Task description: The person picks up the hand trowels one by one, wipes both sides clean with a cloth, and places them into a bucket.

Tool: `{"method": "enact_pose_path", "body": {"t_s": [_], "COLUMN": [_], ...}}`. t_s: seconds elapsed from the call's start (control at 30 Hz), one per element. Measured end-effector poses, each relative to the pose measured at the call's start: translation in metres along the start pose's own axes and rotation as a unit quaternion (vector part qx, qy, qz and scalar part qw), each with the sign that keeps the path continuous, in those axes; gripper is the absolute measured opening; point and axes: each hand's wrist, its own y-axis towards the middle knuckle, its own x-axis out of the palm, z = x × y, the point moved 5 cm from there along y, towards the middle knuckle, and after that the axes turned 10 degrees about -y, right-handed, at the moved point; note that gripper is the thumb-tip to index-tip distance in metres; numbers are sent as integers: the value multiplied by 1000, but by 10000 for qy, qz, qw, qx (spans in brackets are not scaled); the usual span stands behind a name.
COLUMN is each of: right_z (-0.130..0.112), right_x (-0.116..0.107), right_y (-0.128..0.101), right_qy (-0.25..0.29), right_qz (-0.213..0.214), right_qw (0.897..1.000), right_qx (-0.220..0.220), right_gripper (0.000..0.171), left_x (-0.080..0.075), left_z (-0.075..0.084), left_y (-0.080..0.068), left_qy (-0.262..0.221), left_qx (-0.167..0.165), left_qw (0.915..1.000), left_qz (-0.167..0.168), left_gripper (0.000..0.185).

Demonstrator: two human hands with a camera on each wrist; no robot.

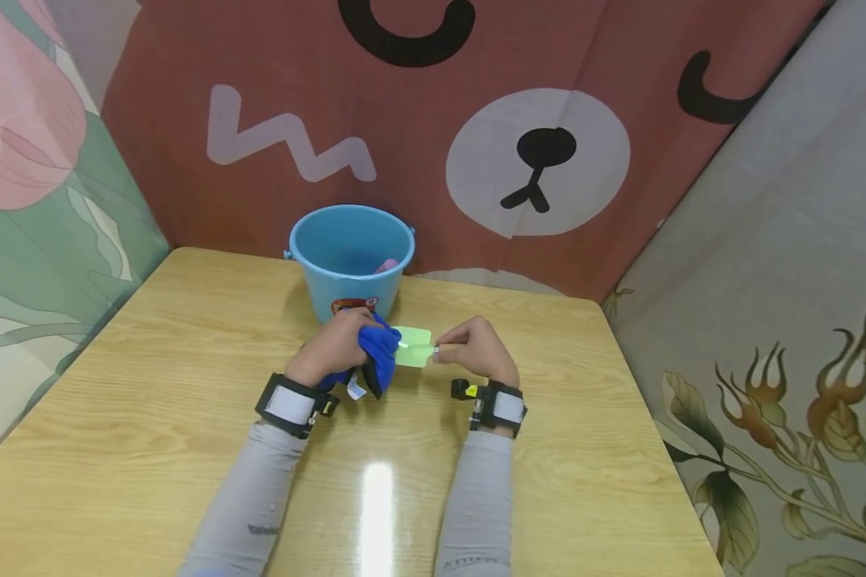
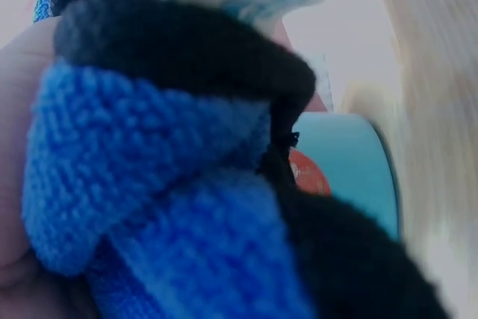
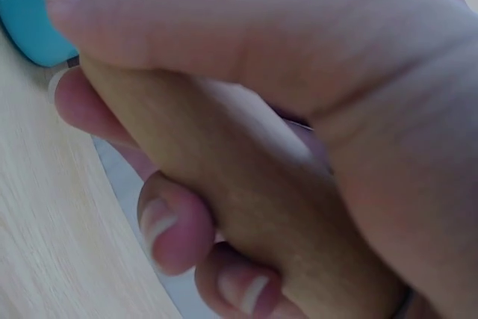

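Two hands: we see both meeting at mid-table, just in front of the blue bucket (image 1: 351, 248).
Left hand (image 1: 335, 346): its fingers are curled round a bunched blue cloth (image 1: 377, 353), which the left wrist view fills with blue and black knit; the cloth presses on the left end of the card.
Right hand (image 1: 476, 350): its fingers are curled in, and we judge them pinching the right end of the card; the right wrist view shows bent fingers close over a pale edge, not the grip itself.
Green card (image 1: 413, 346): it lies flat on the wooden table (image 1: 151, 385), between the two hands and touching both.
Long axis: we read it as running left to right, from one hand to the other.
Nearer hand: neither; each sits at its own end.
Bucket contents: something pink (image 1: 386, 265) shows inside; we cannot tell what.
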Motion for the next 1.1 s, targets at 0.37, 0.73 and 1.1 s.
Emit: {"method": "enact_pose_path", "body": {"t_s": [0.37,0.73,1.1], "right_z": [1,-5,-9], "right_x": [-10,-19,-9], "right_y": [-3,-9,-7], "right_qy": [222,545,347], "right_qz": [123,206,124], "right_qw": [9995,9974,9987], "right_qx": [-170,-417,-357], "right_gripper": [14,18,16], "left_x": [-22,-42,-43], "left_z": [-15,-20,11], "left_y": [-8,-14,-16], "left_qy": [-318,-628,-671], "left_qx": [-22,104,969], "left_qw": [9981,9927,9821], "left_qz": [533,1027,1466], "left_gripper": [43,42,39]}}
